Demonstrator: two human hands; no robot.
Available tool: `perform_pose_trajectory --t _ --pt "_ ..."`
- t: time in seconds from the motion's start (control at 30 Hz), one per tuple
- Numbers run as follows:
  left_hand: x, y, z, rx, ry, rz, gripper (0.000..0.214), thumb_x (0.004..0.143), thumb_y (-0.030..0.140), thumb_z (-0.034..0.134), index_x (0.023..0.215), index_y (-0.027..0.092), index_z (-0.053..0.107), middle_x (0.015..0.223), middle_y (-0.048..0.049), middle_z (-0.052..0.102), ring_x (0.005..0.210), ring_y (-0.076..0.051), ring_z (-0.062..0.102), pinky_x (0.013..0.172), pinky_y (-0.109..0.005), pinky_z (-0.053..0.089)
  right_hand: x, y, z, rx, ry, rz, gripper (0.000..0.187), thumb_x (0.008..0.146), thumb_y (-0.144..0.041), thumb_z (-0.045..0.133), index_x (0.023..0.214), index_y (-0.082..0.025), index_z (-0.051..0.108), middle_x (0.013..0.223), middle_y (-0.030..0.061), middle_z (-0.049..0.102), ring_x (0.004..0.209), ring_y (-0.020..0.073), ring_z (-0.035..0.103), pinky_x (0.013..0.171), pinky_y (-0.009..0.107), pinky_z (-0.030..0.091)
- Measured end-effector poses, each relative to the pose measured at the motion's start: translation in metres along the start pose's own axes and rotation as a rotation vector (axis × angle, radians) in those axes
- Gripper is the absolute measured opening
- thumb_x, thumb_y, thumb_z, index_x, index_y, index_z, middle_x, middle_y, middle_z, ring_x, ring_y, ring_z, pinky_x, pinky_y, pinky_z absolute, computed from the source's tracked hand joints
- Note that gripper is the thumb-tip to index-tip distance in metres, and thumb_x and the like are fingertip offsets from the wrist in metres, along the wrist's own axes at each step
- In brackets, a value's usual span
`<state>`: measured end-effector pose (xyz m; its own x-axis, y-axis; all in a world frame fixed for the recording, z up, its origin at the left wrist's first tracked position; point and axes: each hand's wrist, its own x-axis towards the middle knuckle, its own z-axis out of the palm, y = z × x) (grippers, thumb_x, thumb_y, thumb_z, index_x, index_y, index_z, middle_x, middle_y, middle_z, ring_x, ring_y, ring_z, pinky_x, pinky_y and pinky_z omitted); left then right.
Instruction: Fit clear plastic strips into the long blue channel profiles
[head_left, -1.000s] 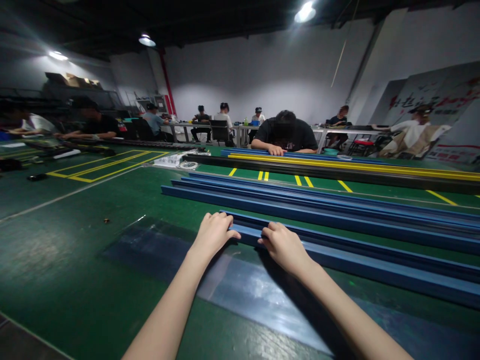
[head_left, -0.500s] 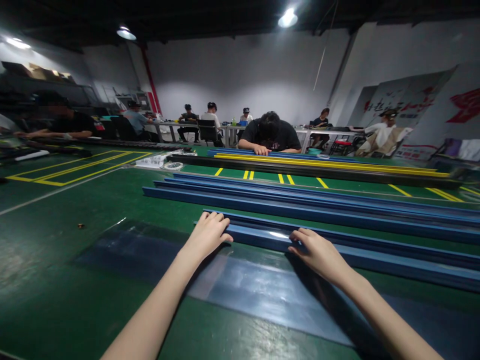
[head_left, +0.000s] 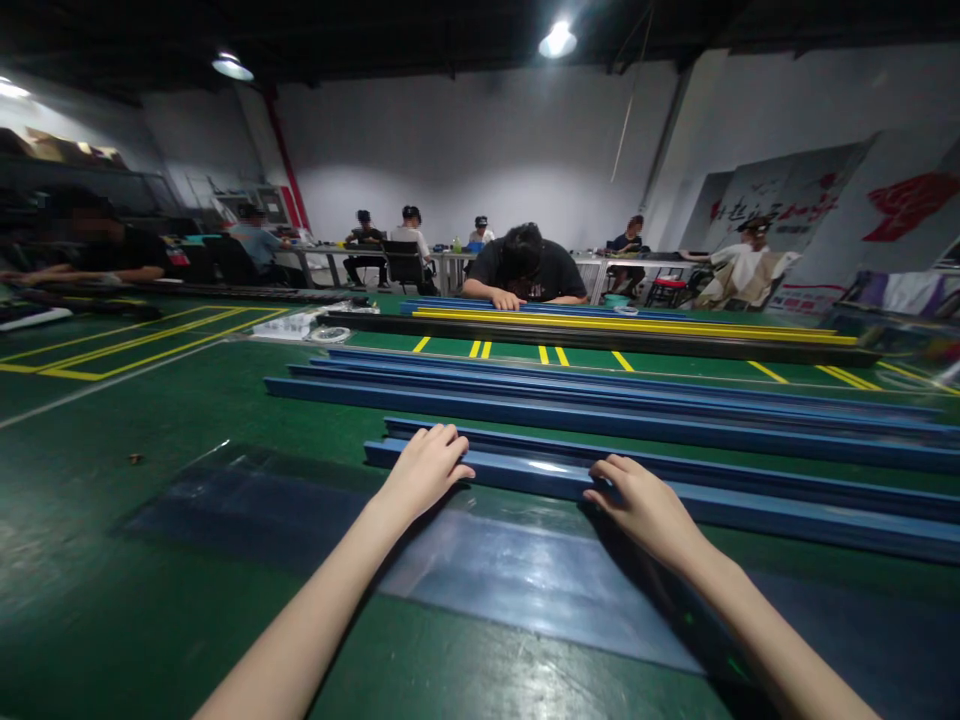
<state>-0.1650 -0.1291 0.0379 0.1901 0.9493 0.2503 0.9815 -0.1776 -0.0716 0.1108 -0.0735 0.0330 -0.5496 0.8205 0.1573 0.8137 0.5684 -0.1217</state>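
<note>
A long blue channel-shaped profile (head_left: 525, 478) lies across the green tabletop (head_left: 187, 410) before me, running off to the right. Near its left end, my left hand (head_left: 426, 468) curls its fingers over the profile, thumb on the near side. Further right, my right hand (head_left: 637, 500) grips the same profile with bent fingers and thumb. Directly behind it runs a second blue strip (head_left: 675, 468), close alongside. Under my forearms a clear plastic sheet (head_left: 525, 570) lies flat and shiny on the table.
More blue profiles (head_left: 450, 398) lie parallel beyond. Behind them are a black profile (head_left: 600, 345) and yellow strips (head_left: 637, 327). A co-worker (head_left: 525, 265) leans over the far side. A roll of tape (head_left: 337, 335) and a small brown bit (head_left: 135, 459) rest at left.
Both hands have shifted right along the blue profile, so more of its left end shows. My view has turned slightly right.
</note>
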Motion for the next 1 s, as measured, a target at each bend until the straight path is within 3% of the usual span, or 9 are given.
perform_pose_trajectory --t 0.43,0.7,1.0 --pt "-0.02 -0.054 -0.014 -0.085 -0.008 -0.177 0.019 0.074 0.032 0.063 0.077 0.019 0.048 0.083 -0.0007 0.053 0.084 -0.019 0.049 0.073 -0.028 0.036 0.047 -0.084 0.01 0.082 0.012 -0.195 0.013 0.08 -0.023 0.054 0.091 -0.018 0.057 0.092 0.0044 0.059 0.084 0.0167 0.054 0.068 0.025 0.037" --pt "-0.02 -0.053 -0.014 -0.078 0.057 -0.14 0.018 0.074 0.029 0.064 0.077 0.018 0.049 0.082 -0.0011 0.054 0.084 -0.019 0.049 0.073 -0.029 0.036 0.063 -0.119 0.021 0.175 0.079 -0.214 0.017 0.074 -0.021 0.061 0.09 -0.019 0.054 0.093 0.004 0.057 0.088 0.0174 0.051 0.071 0.025 0.038" --pt "-0.019 -0.053 -0.01 -0.075 0.069 -0.141 0.016 0.072 0.026 0.066 0.073 0.018 0.052 0.079 -0.001 0.055 0.081 -0.018 0.051 0.072 -0.029 0.037 0.075 -0.136 0.031 0.149 0.083 -0.233 0.012 0.076 -0.016 0.056 0.088 -0.018 0.054 0.092 0.0038 0.058 0.085 0.0165 0.052 0.067 0.024 0.036"
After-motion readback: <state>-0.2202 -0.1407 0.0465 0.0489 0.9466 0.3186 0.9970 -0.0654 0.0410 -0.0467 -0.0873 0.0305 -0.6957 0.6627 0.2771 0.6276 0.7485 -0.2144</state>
